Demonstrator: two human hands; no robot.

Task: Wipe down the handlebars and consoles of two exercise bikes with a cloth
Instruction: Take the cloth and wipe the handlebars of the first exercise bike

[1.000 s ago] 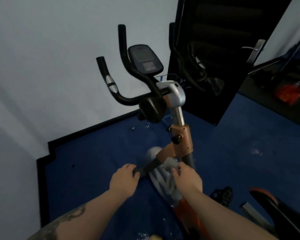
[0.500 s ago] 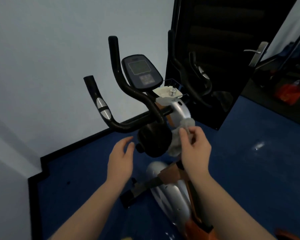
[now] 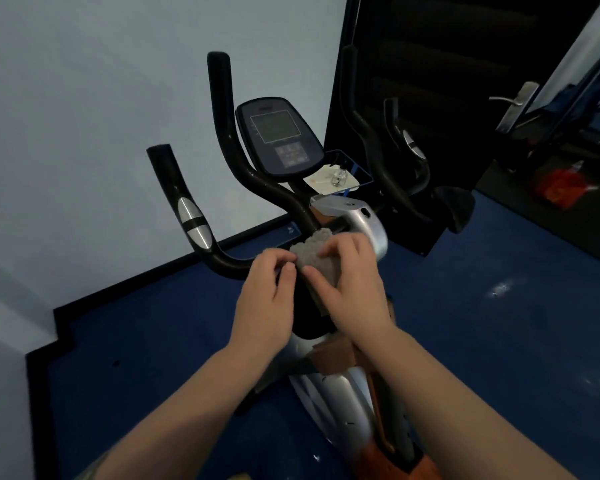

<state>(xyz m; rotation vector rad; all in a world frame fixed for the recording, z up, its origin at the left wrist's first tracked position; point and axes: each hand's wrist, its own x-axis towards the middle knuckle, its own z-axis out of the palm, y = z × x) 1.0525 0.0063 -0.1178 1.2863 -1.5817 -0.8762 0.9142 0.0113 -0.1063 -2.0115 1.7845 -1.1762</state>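
Note:
An exercise bike stands in front of me with black curved handlebars [image 3: 191, 216] and a dark console [image 3: 278, 136] with a grey screen. A grey textured cloth [image 3: 314, 252] sits just below the handlebar junction, over the black round knob. My right hand [image 3: 352, 289] pinches the cloth from the right and below. My left hand [image 3: 267, 296] touches its left edge with the fingertips. The right-side handlebars [image 3: 378, 150] rise dark against the black door.
A pale wall is on the left and a black door [image 3: 430, 81] with a metal handle [image 3: 515, 105] on the right. Blue floor [image 3: 499, 323] surrounds the bike. A small tray [image 3: 333, 178] with a card sits under the console. Red items [image 3: 561, 185] lie beyond the door.
Both hands rose from the bike's lower frame to the handlebar junction. The right hand brought the cloth up, and the left hand closed in on it.

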